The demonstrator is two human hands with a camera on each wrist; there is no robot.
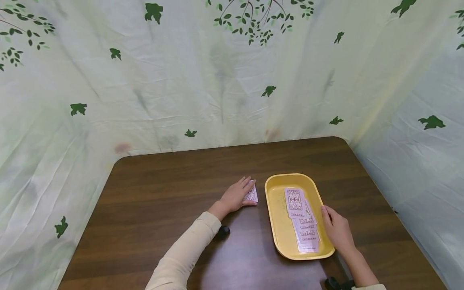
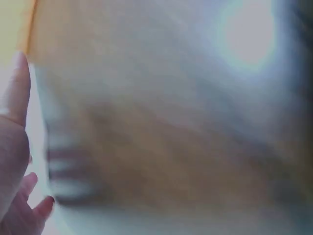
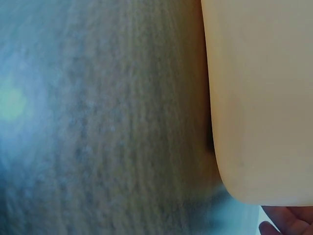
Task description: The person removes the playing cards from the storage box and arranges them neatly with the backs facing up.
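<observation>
In the head view, my left hand [image 1: 235, 196] holds purple-patterned playing cards [image 1: 251, 195] at the table's middle, thumb near their lower edge and fingers along the upper side. How many cards it has cannot be told. The left wrist view shows that thumb and some fingertips of the left hand [image 2: 14, 142], with much of the picture blurred. To the right, a yellow tray [image 1: 277, 225] carries several face-down cards [image 1: 295, 202] spread in an overlapping row. My right hand [image 1: 338, 227] grips the tray's right rim, thumb on top. Fingers of it [image 3: 288, 220] show under the tray [image 3: 264, 107] in the right wrist view.
A brown wooden table [image 1: 156, 197] lies beneath both hands. Behind it and at the sides hangs a pale curtain [image 1: 217, 96] with green leaf prints. A dark wrist device [image 1: 222, 231] sits under the left wrist, close to the tabletop.
</observation>
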